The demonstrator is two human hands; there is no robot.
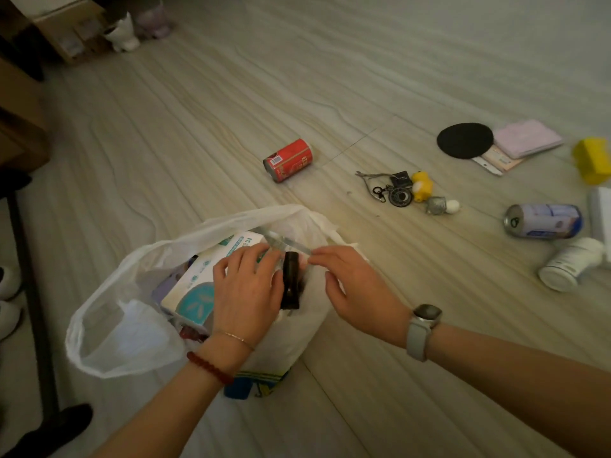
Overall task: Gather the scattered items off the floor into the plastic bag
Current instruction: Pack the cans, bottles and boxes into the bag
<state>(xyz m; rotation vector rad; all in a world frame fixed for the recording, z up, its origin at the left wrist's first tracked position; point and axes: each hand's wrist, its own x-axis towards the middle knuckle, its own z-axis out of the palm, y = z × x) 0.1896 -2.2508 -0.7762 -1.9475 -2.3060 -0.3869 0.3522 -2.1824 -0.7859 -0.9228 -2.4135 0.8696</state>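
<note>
A white plastic bag [112,328] sits open on the floor at lower left, with a white and teal box [195,282] inside. My left hand [246,289] lies over the box with its fingers spread and its thumb side against a black cylinder [291,280] standing in the bag. My right hand [352,289] pinches the end of a clear ruler [281,240] over the bag's mouth. On the floor lie a red can [288,160], keychains [393,190], a yellow toy [422,186], a blue-white can [544,221] and a white bottle [568,264].
A black round pad [464,140], a pink cloth [529,138] and a yellow box [591,160] lie far right. Cardboard boxes [66,28] stand at the back left. A black frame leg [29,292] and white slippers [8,292] are at the left edge.
</note>
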